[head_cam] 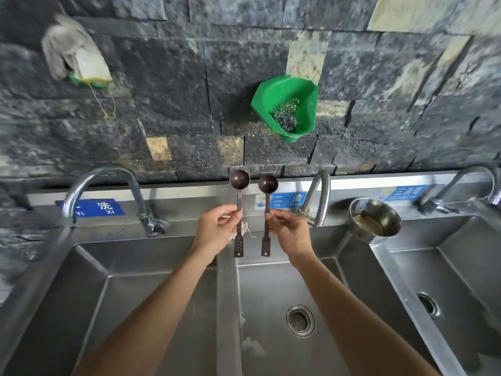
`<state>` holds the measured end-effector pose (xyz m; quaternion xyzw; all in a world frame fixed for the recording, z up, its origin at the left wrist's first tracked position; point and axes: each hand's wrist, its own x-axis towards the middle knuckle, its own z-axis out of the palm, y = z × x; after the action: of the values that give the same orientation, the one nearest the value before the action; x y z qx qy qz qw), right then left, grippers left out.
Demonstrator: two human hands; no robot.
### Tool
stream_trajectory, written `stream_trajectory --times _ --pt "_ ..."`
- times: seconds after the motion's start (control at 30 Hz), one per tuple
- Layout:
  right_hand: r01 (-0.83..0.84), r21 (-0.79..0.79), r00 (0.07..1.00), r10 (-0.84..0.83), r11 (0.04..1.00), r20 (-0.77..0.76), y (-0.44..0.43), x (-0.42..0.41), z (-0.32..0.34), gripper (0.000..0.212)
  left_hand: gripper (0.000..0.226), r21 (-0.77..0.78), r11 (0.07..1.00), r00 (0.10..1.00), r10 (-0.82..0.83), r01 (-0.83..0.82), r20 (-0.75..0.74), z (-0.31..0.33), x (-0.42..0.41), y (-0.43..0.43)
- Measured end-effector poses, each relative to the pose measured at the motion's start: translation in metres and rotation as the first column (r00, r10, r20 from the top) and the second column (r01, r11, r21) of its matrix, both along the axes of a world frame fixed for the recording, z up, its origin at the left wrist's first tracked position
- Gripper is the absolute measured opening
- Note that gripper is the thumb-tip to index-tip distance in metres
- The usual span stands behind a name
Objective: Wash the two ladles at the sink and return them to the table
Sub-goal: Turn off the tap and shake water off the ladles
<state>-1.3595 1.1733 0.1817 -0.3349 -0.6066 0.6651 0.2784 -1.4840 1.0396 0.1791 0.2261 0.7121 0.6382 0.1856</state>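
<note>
Two small dark metal ladles stand upright side by side over the steel sink (227, 280). My left hand (215, 230) pinches the handle of the left ladle (239, 180), its round bowl at the top. My right hand (291, 233) grips the handle of the right ladle (268, 183) the same way. Both perforated handle ends hang below my fingers, above the divider between the left and middle basins. No water runs from the taps.
The sink has three basins, each with a curved tap: left tap (108, 185), middle tap (320, 196), right tap (471, 183). A steel cup (375, 217) sits on the ledge at the right. A green wall basket (287, 107) holds steel wool. A cloth (73, 50) hangs at upper left.
</note>
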Motion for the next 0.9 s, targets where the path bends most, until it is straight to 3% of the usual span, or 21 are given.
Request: stream_trajectory --times 0.33,0.67,0.9 --pt "0.090 0.122 0.996 -0.090 0.988 -0.005 -0.035 0.025 0.017 0.016 0.019 0.029 0.985 0.985 -0.170 0.171 -0.016 0.017 -0.002 -0.025" --pt "0.241 0.075 0.969 -0.236 0.968 -0.069 -0.068 0.078 0.024 0.024 0.019 0.092 0.912 0.915 -0.403 0.400 0.013 0.022 0.031 -0.025" --pt "0.338 0.063 0.941 -0.337 0.939 -0.030 -0.071 0.133 0.025 0.008 0.019 0.109 0.847 0.846 -0.528 0.520 0.075 0.019 0.066 -0.008"
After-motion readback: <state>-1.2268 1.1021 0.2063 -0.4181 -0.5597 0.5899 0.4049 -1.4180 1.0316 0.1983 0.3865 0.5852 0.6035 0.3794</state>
